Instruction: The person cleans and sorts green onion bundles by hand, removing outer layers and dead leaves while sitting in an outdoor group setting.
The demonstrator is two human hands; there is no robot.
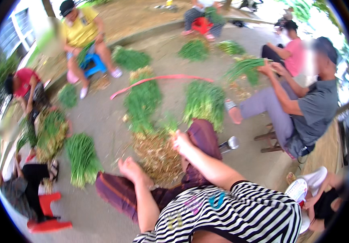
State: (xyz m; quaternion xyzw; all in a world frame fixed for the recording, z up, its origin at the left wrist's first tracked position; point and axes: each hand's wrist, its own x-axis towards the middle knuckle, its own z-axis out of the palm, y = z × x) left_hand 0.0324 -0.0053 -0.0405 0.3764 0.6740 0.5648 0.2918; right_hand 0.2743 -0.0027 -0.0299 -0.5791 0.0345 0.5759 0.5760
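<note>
Near my right knee, my right hand (180,141) is closed on the pale end of a small bunch of green onions (170,124), whose green tops point away from me. My left hand (128,168) hovers above my other knee with its fingers loosely curled; nothing shows in it, though blur hides detail. Between my legs lies a heap of dry, brown onion peelings (159,155). Just beyond it a long pile of green onions (143,103) rests on the ground, and another pile (204,101) lies past my right knee. A further pile (83,158) is to the left of my left hand.
A pink strap (162,77) lies across the far piles. By my right knee is a shiny metal cylinder (230,143). Several people sit around on low stools, one at the right holding green onions (244,67). A red stool (49,212) stands at lower left, a blue stool (95,65) further off.
</note>
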